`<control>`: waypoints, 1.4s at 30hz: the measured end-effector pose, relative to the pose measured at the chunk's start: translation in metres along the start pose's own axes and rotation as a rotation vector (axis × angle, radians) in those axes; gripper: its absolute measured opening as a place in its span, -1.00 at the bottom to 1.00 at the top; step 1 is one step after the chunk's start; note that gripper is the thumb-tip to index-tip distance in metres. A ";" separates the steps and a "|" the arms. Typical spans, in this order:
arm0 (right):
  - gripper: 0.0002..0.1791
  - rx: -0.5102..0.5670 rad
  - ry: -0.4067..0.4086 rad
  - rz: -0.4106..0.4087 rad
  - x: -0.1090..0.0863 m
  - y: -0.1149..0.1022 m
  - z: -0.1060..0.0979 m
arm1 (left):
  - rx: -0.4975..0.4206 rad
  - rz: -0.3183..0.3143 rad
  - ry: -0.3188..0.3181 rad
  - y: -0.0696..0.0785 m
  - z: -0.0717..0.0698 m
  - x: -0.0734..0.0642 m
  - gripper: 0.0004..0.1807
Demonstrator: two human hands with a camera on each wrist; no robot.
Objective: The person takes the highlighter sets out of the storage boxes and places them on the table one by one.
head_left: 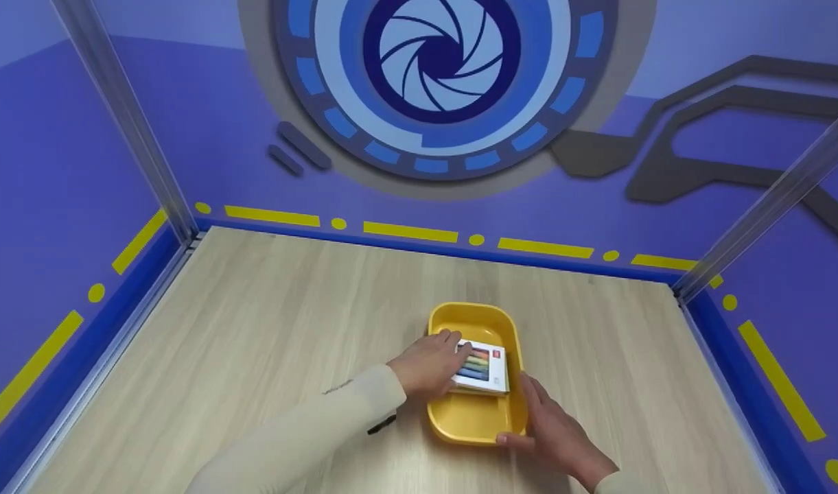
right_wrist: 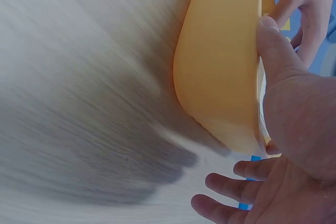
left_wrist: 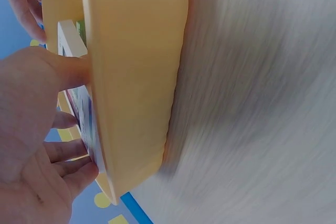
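A yellow plastic bin (head_left: 460, 420) with rounded corners stands on the wooden table. Inside it is a white box of coloured sticks that look like crayons (head_left: 499, 374), with a green edge showing beneath it. My left hand (head_left: 429, 363) reaches over the bin's left rim and holds the box, fingers across its top; the thumb tip is hidden behind the rim in the left wrist view. At the bin's near right corner, my right hand (head_left: 559, 429) touches the outside with thumb and index finger. Its other fingers (right_wrist: 223, 186) extend straight, apart from the wall.
The light wooden tabletop (head_left: 288, 322) extends around the bin. Blue-purple panels (head_left: 206, 116) with yellow marks enclose the back and sides, with metal posts (head_left: 127, 116) at the corners. A small black strip (head_left: 382, 424) shows under the left sleeve.
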State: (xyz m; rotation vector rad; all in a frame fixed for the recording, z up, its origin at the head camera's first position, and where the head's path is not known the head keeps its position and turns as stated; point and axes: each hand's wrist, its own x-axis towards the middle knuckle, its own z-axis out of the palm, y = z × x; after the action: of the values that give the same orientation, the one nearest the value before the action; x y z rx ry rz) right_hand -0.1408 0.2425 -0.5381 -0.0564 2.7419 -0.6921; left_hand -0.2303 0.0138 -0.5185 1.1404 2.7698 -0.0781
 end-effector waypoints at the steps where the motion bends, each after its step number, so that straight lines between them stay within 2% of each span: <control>1: 0.33 -0.001 -0.001 -0.003 0.000 0.000 0.000 | 0.001 0.001 0.000 0.000 0.000 0.000 -0.28; 14: 0.29 0.018 -0.020 0.048 -0.001 -0.001 0.002 | -0.083 -0.004 -0.035 0.003 -0.009 -0.003 -0.24; 25: 0.28 0.023 -0.010 0.086 -0.003 -0.001 0.003 | -0.072 0.033 -0.025 0.002 -0.009 -0.004 -0.27; 32: 0.31 0.013 0.000 0.023 -0.005 -0.002 0.000 | -0.046 0.031 -0.003 -0.002 -0.013 -0.005 -0.26; 36: 0.32 0.024 -0.010 0.029 -0.003 -0.002 0.001 | -0.073 0.013 -0.015 -0.003 -0.014 -0.006 -0.26; 42: 0.33 0.034 -0.008 0.023 -0.003 -0.001 -0.001 | -0.078 0.020 -0.021 -0.005 -0.017 -0.009 -0.26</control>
State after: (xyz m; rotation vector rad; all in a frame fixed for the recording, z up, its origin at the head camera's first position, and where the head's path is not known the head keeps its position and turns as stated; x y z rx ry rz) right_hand -0.1387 0.2427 -0.5361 -0.0200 2.7183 -0.7305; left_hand -0.2293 0.0055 -0.5003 1.1406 2.7175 0.0193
